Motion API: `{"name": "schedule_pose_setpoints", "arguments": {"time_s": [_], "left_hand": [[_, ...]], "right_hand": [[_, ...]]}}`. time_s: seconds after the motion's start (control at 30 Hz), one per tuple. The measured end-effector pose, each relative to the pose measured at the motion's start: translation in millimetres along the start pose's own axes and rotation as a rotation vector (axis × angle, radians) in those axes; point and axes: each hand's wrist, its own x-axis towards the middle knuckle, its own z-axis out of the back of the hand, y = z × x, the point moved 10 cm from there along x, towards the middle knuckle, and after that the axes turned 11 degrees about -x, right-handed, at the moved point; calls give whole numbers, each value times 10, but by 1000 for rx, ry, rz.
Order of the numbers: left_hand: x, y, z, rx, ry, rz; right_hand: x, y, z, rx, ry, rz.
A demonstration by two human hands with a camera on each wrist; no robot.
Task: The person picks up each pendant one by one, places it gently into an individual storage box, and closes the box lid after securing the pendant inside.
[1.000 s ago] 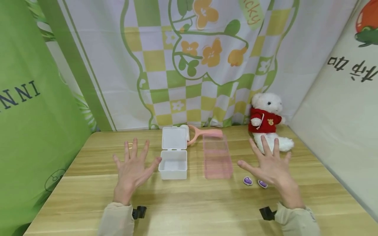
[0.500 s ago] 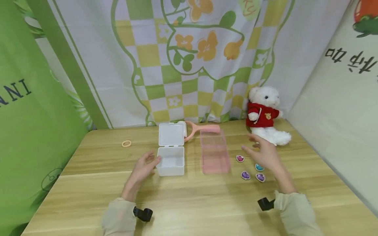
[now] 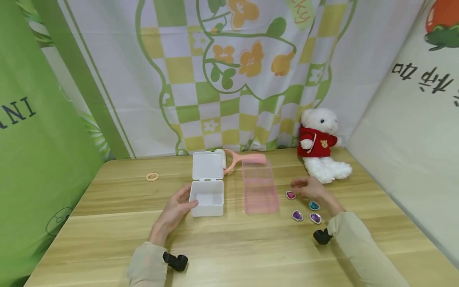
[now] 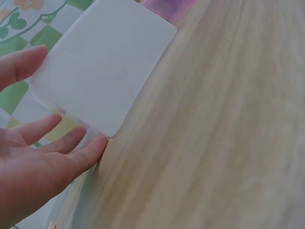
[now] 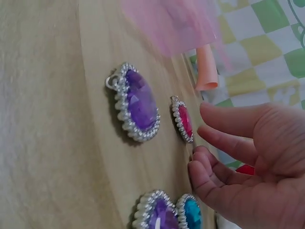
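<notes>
My left hand (image 3: 176, 209) is at the left side of a small white plastic box (image 3: 211, 210), whose hinged lid (image 3: 208, 165) stands up. In the left wrist view the thumb lies at the edge of the box and the fingertips (image 4: 97, 145) touch its side, fairly straight. Over the far gem pendants, my right hand (image 3: 311, 189) hovers with loosely bent fingers and nothing held. Nearest to it is a pink heart-shaped gem pendant (image 5: 185, 121) with a beaded silver rim. A blue pendant (image 3: 314, 205) and two purple pendants (image 3: 297, 215) lie closer to me.
Right of the box lies a pink transparent tray (image 3: 259, 203). A peach-handled lint roller (image 3: 251, 158) is behind both. A yellowish ring (image 3: 152, 177) lies at left; a white plush bear (image 3: 319, 147) in red sits back right.
Both hands were spread flat above the table. My left hand has come to the white box's side; my right has lowered toward the pink pendant, its fingers bending.
</notes>
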Motion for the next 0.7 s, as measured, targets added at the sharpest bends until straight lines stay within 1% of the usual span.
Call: {"name": "schedule_pose_setpoints", "arguments": {"time_s": [0.07,0.17,0.27,0.4,0.5,0.6,0.7], "left_hand": [[-4,0,0,-11,15,-2],[-8,5,17,-12,12,-1],[-9,8,25,-9,6,3],[-8,33,17,-25,7,22],[-15,54,16,-37,9,38],[-21,53,28,-40,0,44],[-16,39,40,-47,-2,44]], "right_hand": [[11,-22,-34,-16,20,2],[24,-30,-49,-41,13,15],[30,-14,-43,-89,-19,41],[20,15,-32,-182,-71,88],[17,15,-42,-219,-88,101],[10,36,-46,-233,-91,110],[7,65,-34,-204,-91,102]]}}
